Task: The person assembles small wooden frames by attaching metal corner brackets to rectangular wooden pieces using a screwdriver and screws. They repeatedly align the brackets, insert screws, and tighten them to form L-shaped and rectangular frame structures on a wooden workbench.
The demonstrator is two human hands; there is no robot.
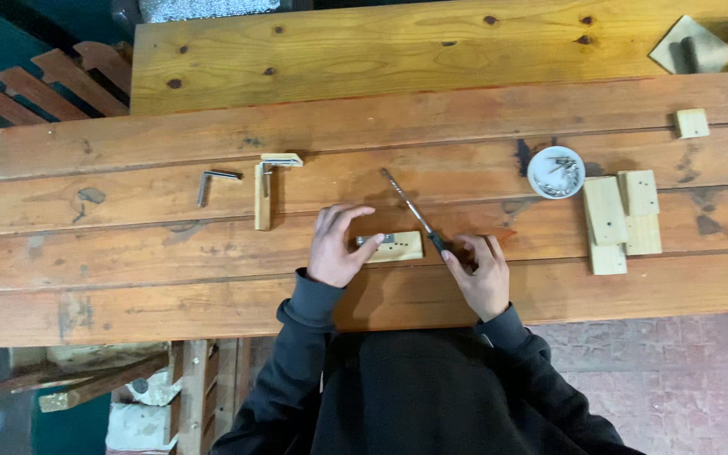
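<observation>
Screw dish, wood blocks, metal bracket on workbench

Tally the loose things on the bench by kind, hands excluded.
Wooden pieces: 6, including the small wooden block under the left hand
Metal angle brackets: 1
Screwdrivers, in the right hand: 1
White dishes of screws: 1
Total: 9

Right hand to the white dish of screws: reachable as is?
Probably yes. The right hand holds a screwdriver, but bare bench lies between it and the white dish; the wood blocks sit just beside that path.
</observation>
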